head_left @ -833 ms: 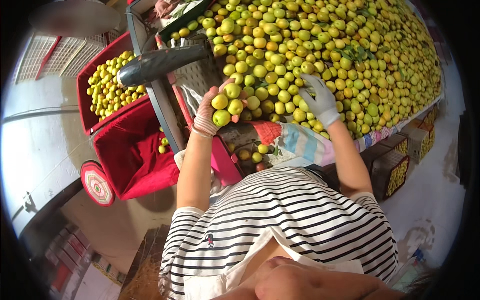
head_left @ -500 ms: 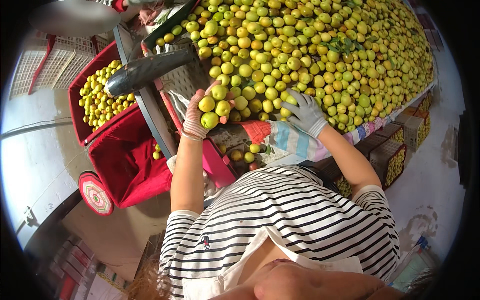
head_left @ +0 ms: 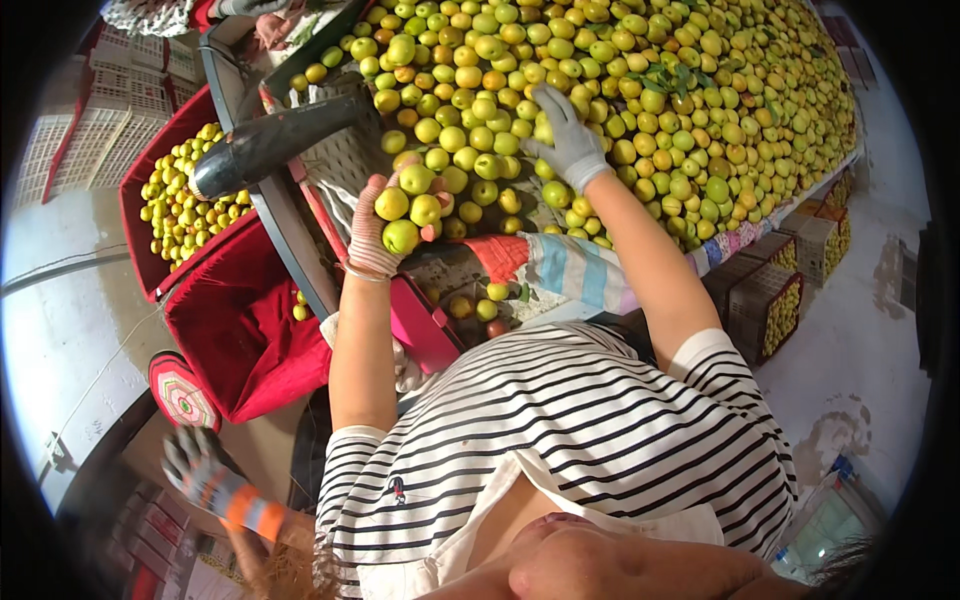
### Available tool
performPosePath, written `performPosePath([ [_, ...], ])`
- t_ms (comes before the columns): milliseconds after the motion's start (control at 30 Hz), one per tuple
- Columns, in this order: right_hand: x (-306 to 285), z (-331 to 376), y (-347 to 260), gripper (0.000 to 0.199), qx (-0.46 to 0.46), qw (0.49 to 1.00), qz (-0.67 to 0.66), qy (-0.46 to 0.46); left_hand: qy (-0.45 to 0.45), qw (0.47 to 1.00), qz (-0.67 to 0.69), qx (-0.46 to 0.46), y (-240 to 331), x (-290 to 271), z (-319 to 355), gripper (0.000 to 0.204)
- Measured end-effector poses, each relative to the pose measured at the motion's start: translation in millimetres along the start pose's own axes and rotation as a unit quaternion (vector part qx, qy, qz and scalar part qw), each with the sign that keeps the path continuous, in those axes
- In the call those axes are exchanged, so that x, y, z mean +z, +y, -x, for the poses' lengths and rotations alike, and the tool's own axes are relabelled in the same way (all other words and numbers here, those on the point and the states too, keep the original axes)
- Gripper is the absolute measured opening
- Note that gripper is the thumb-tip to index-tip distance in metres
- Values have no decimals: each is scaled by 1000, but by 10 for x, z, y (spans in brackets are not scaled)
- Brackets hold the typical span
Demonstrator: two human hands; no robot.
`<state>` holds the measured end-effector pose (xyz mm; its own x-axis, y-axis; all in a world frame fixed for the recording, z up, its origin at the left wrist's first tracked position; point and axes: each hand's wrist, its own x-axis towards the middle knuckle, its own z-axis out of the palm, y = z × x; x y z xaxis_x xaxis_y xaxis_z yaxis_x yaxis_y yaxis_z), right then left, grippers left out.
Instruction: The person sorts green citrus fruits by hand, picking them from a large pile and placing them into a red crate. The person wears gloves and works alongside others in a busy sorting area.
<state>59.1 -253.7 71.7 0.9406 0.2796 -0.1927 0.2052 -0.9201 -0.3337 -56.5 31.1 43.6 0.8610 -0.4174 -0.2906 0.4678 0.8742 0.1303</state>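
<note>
My left hand (head_left: 376,225), in a pale striped glove, is cupped palm up around several yellow-green jujubes (head_left: 418,180). Its fingers curl about them at the near left edge of a big heap of the same fruit (head_left: 690,130). My right hand (head_left: 570,140), in a grey glove, reaches over the heap with fingers spread. Its fingertips rest at the fruit, and I see none gripped in it. Between my two hands the jujubes lie thinner, and some dark table surface shows.
A black tube (head_left: 280,145) juts across the table's left side. Beyond it stands a red-lined bin (head_left: 135,225) with jujubes, beside another red-lined bin (head_left: 250,330). Fruit crates (head_left: 755,300) sit under the right edge. Another person's gloved hand (head_left: 205,475) is at lower left, another gloved hand (head_left: 245,8) at top left.
My right hand has moved up and left, farther onto the heap, and fruit between my hands has shifted. My left hand keeps its jujubes. Another person's gloved hand has appeared at lower left.
</note>
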Motion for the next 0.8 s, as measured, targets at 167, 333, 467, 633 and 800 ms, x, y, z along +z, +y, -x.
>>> performPosePath([
  [167, -167, -556, 364, 86, 57, 995, -54, 60, -21, 999, 38, -9, 26, -82, -54, 65],
  [333, -423, -378, 455, 65, 27, 990, 13, 136, -12, 1000, 24, 2, 26, -65, -43, 65],
  [467, -394, 140, 462, 34, -41, 997, -28, 53, -2, 1000, 27, 13, 14, -29, 3, 64],
  [633, -15, 952, 137, 45, -220, 964, 142, -48, -2, 1000, 13, 18, 9, -18, -22, 67],
  [800, 358, 695, -95, 38, -206, 963, 156, -75, 3, 1000, 20, 8, 20, -25, -29, 68],
])
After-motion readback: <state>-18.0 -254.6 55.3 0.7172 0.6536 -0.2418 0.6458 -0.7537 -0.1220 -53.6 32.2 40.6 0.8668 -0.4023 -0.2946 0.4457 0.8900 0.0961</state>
